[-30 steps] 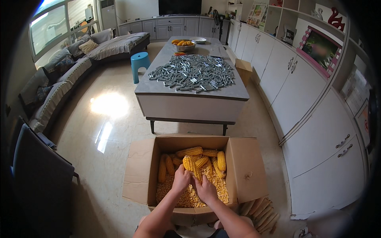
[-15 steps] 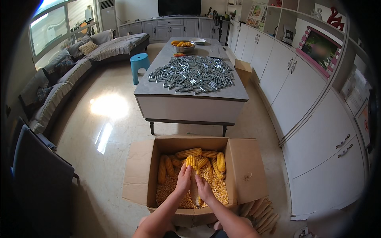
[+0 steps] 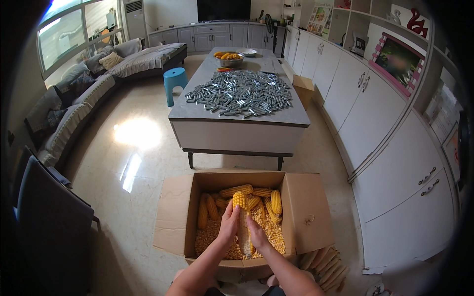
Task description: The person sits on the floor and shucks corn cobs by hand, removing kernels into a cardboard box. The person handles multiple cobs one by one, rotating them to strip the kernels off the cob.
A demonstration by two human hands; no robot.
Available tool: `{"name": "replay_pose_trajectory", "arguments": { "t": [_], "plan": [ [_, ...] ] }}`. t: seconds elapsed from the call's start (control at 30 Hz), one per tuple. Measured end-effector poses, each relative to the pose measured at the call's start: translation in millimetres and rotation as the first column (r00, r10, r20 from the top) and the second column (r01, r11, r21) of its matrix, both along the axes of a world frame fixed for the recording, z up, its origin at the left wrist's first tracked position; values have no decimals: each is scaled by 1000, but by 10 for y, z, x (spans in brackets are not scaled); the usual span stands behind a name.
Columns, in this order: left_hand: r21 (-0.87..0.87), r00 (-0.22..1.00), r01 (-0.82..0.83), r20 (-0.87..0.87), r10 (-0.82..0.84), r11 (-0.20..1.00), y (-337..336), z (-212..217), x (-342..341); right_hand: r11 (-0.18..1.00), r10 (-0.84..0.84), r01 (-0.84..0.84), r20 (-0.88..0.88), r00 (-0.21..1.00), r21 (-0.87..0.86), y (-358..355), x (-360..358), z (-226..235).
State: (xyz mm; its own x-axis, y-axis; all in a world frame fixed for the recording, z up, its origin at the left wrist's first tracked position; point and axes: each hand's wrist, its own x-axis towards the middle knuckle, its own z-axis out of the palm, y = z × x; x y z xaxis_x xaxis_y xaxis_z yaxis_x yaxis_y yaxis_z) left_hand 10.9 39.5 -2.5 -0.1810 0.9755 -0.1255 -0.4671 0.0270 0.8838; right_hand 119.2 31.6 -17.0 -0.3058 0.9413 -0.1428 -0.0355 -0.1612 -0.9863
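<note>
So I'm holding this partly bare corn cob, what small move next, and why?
Probably bring the right hand against the kernels at the far end of the corn cob: they look densely packed there, while the middle is mostly bare, and the left hand is supporting it.

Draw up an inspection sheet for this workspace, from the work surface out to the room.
Surface: open cardboard box on the glossy floor, flaps spread left and right.
Job's things: corn ear held over the box, kernels on its far end, mostly bare nearer; whole ears and loose kernels inside.
Clutter: pale cobs piled right of the box; small metallic cylinders spread on the table.
Hands: left hand grips the corn ear; right hand alongside, contact unclear.
Cables: nothing seen.
Surroundings: blue stool, sofa left, white cabinets right.
</note>
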Motion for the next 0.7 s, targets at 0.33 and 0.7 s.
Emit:
{"name": "replay_pose_trajectory", "arguments": {
  "t": [0.33, 0.7],
  "plan": [
    [-86, 998, -45, -47, 41, 995, 5, -213, 24, 994, 26, -12, 125, 992, -113, -62, 48, 98],
    [-249, 930, 27, 362, 67, 968, -104, -105, 67, 996, -73, 87, 523, 849, -2, -258, 165, 308]
  ]
}}
